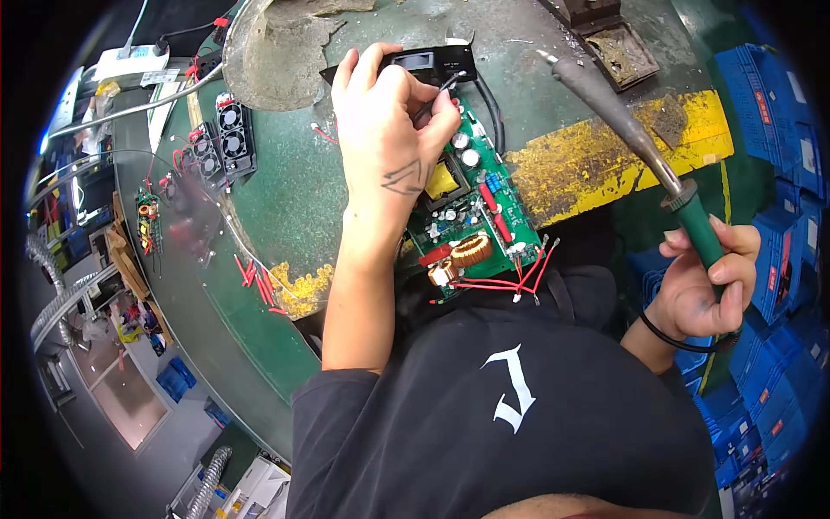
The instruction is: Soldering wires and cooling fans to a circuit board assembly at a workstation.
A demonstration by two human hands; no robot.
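In my right hand (713, 290) is a soldering iron (702, 229), gripped by its green handle, its long metal barrel slanting up and left over the bench. My left hand (385, 130) is closed in a pinch on a black cable (451, 80) at the far end of a green circuit board (458, 208). Behind its fingers stands a black panel (445, 65) with a switch-like opening. The board carries copper coils (471, 249), a yellow transformer (442, 180) and round capacitors (469, 158). Red wires (501, 285) hang off its near end. My left hand hides part of the board and panel.
A metal stand with a tray (618, 56) sits at the far right of the green bench (303, 186). Fans (233, 134), red tubing pieces (255, 281) and a smaller circuit board (148, 225) lie to the left. Blue boxes (761, 112) are stacked at right.
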